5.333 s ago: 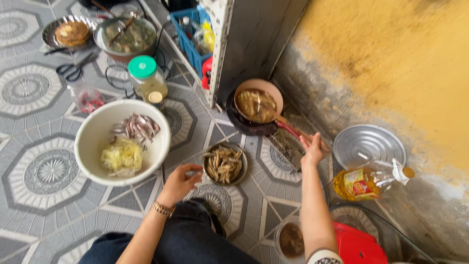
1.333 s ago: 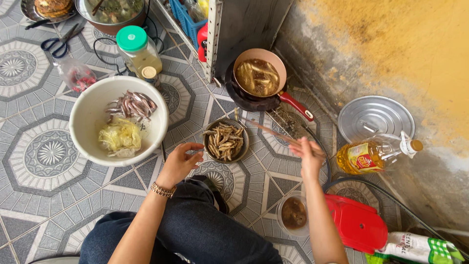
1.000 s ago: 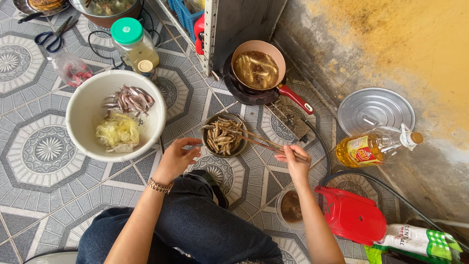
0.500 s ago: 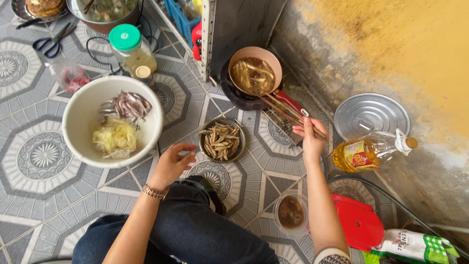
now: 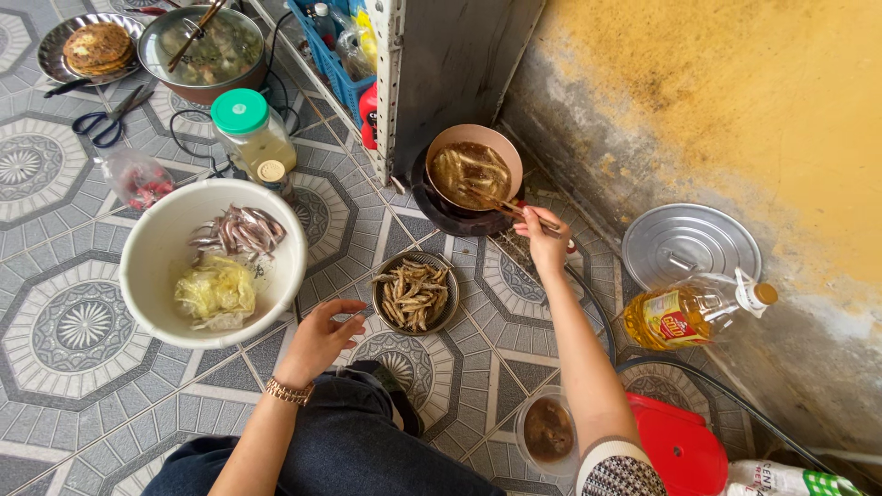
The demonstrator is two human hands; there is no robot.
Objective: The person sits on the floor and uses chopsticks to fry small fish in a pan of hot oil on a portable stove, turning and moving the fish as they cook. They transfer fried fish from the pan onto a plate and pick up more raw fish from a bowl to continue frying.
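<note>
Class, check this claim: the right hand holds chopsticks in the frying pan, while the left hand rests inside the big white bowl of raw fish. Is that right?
Not quite. The head view shows the left hand on the floor beside the small dish of fried fish, outside the white bowl. The right hand does hold chopsticks in the frying pan.

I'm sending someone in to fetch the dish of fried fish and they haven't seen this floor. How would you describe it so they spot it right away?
Start at the big white bowl of raw fish on the tiled floor; just to its right, below the small frying pan on the burner, sits the small round metal dish. It alone holds browned, fried little fish, and the person's left hand rests beside it.
</note>
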